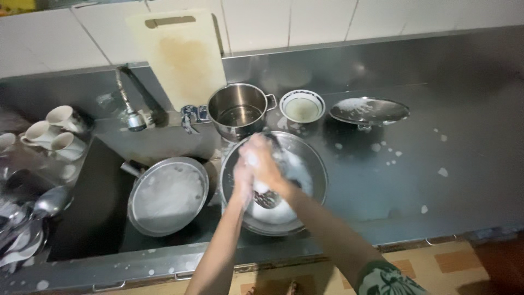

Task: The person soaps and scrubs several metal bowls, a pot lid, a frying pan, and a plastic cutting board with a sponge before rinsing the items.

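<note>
Both my hands are covered in white suds over a large steel bowl [314, 164] that sits at the sink's right edge. My left hand [243, 177] and my right hand [266, 161] are pressed together around a slotted metal spoon [267, 199], whose perforated head hangs below them above the foam in the bowl. Whether a sponge is in either hand is hidden by the suds.
A foamy steel pan [168, 195] lies in the dark sink [93, 218]. Behind stand a steel pot [238, 111], a small patterned bowl [302, 105], an upturned steel lid [369, 111], a cutting board [183, 54] and a faucet [129, 104]. Cups [52, 134] and spoons [33, 218] sit left.
</note>
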